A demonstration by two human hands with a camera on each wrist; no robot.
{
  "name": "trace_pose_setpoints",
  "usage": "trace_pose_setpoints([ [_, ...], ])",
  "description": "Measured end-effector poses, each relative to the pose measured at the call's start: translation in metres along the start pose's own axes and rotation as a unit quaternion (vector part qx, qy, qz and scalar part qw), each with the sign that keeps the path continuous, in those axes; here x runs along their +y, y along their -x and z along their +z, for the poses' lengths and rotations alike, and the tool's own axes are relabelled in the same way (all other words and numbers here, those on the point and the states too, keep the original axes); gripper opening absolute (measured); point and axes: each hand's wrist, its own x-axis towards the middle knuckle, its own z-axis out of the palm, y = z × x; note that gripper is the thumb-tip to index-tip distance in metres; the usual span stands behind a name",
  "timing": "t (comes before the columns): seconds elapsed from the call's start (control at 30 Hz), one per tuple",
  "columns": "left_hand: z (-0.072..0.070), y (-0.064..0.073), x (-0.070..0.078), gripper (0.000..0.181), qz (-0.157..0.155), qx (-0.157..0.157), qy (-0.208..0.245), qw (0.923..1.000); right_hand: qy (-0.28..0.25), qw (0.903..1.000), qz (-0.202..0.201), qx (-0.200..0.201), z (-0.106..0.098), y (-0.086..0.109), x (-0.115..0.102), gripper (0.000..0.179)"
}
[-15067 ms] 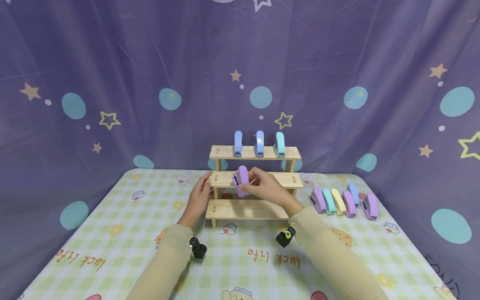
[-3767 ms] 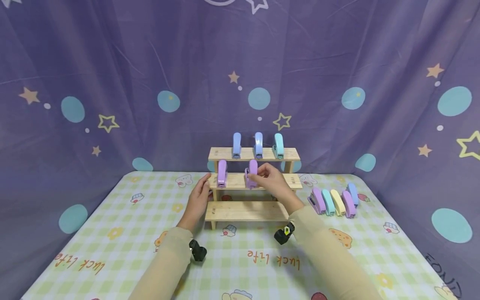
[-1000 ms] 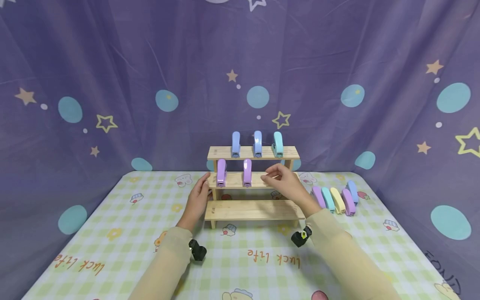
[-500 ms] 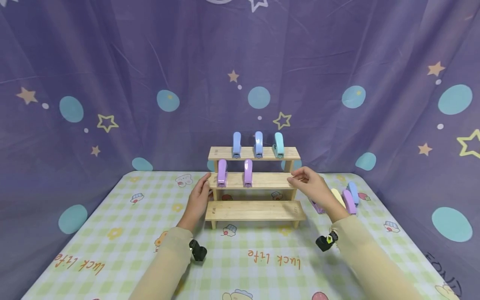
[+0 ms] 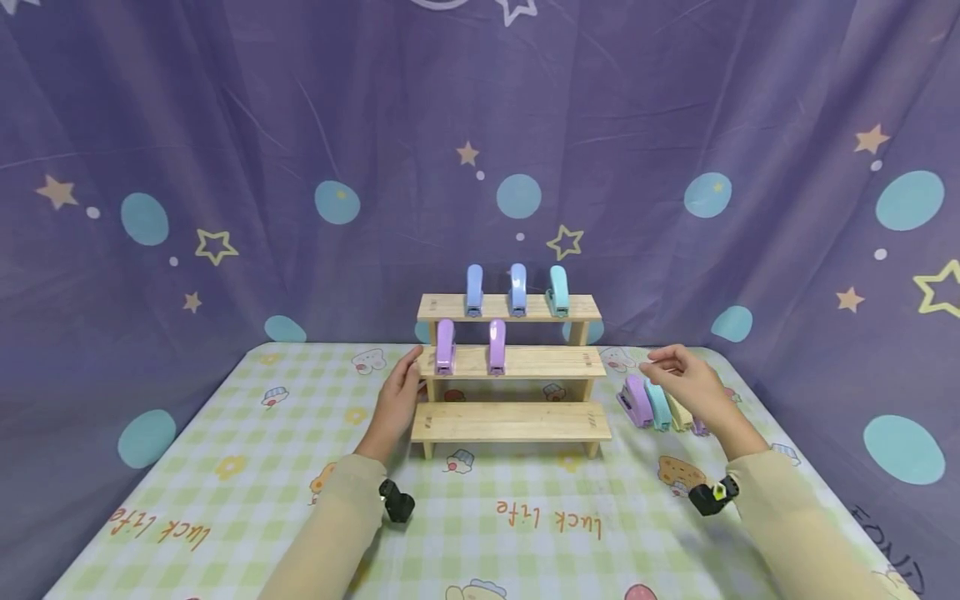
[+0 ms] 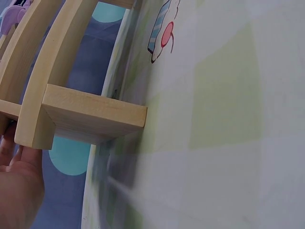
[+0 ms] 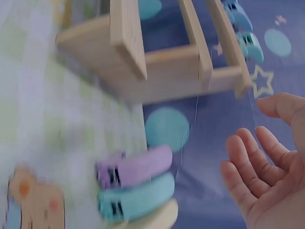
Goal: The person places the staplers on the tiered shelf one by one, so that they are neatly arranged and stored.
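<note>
A three-tier wooden display stand (image 5: 510, 423) stands on the table. My left hand (image 5: 393, 400) rests against the left end of its middle tier, fingers reaching along the edge. Two purple staplers (image 5: 497, 348) stand upright on that tier. Along the top tier are two blue staplers (image 5: 517, 292) and a teal stapler (image 5: 557, 292). To the right, my empty right hand (image 5: 693, 387) hovers over a row of staplers, fingers loosely bent and apart. The row shows a purple stapler (image 7: 138, 166), a teal stapler (image 7: 138, 195) and a yellow one (image 5: 679, 412); the hand partly hides the rest.
A checked tablecloth (image 5: 300, 533) with printed cartoons covers the table. Behind it hangs a purple curtain (image 5: 420, 125) with stars and circles. The bottom tier of the stand bears no staplers.
Two purple staplers have come to stand on the middle tier. My right hand has let go of the second and moved right, over the row. My left hand has stayed at the stand.
</note>
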Motion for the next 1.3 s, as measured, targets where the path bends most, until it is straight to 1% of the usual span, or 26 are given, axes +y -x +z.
trace_pose_setpoints([
  [0.2,0.0,0.0,0.001,0.046,-0.003,-0.001,-0.003,1.0,0.03,0.9993,0.017,0.013,-0.022,0.01,0.023,0.055],
  [0.33,0.0,-0.001,0.0,0.046,-0.004,-0.001,0.0,1.0,0.047,0.9983,0.026,0.022,-0.033,0.013,0.04,0.054],
  [0.5,0.0,-0.001,0.0,0.046,-0.005,0.003,0.0,1.0,0.049,0.9972,0.049,0.029,-0.04,0.015,0.065,0.056],
  [0.7,0.0,-0.001,0.001,0.047,0.0,-0.001,0.006,1.0,0.062,0.9943,0.083,0.027,-0.04,0.017,0.087,0.062],
  [0.8,0.0,0.0,0.002,0.048,0.001,-0.001,0.01,1.0,0.052,0.9936,0.098,0.02,-0.038,0.017,0.096,0.066],
  [0.93,0.0,0.0,0.002,0.048,-0.001,0.0,0.008,1.0,0.041,0.9937,0.104,0.012,-0.035,0.016,0.106,0.066],
  [1.03,0.0,0.001,0.001,0.048,-0.001,0.003,0.003,1.0,0.013,0.994,0.108,0.01,-0.031,0.016,0.113,0.064],
  [1.17,0.001,0.001,0.0,0.047,0.004,0.006,0.002,1.0,-0.027,0.9917,0.125,0.01,-0.027,0.014,0.118,0.064],
  [1.3,0.001,0.0,-0.001,0.047,0.004,0.007,0.004,1.0,-0.041,0.9881,0.148,0.004,-0.026,0.014,0.121,0.069],
])
